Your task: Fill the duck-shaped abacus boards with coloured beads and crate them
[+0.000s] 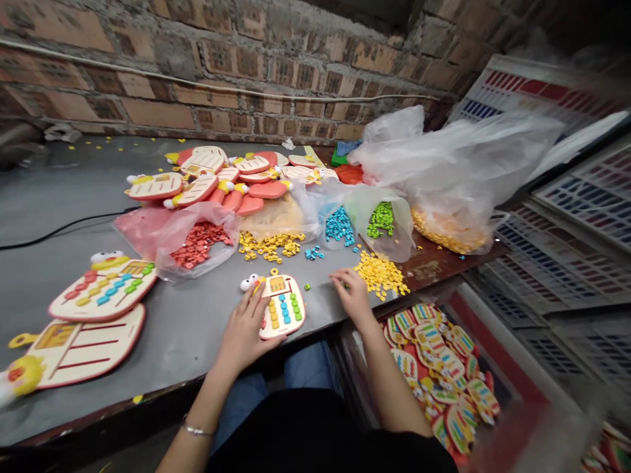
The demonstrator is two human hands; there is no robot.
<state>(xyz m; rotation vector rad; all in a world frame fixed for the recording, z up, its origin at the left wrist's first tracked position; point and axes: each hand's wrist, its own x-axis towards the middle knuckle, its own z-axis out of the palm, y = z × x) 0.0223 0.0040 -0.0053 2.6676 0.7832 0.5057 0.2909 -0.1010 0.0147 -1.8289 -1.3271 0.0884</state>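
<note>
A cream toy board with a duck head lies flat near the table's front edge. Yellow, blue and green beads sit in rows on it; at its left, red beads are partly covered. My left hand grips the board's left side, fingers over the face and thumb along the lower edge. To the right, apart from the board, my right hand is closed in a pinch just above the table. A bit of green, apparently a bead, shows between its fingers. One loose green bead lies between board and right hand.
Bags of red, blue and green beads stand behind, with yellow bead piles nearby. Bare boards are stacked at the back; two boards lie left. A crate of filled boards stands low at right.
</note>
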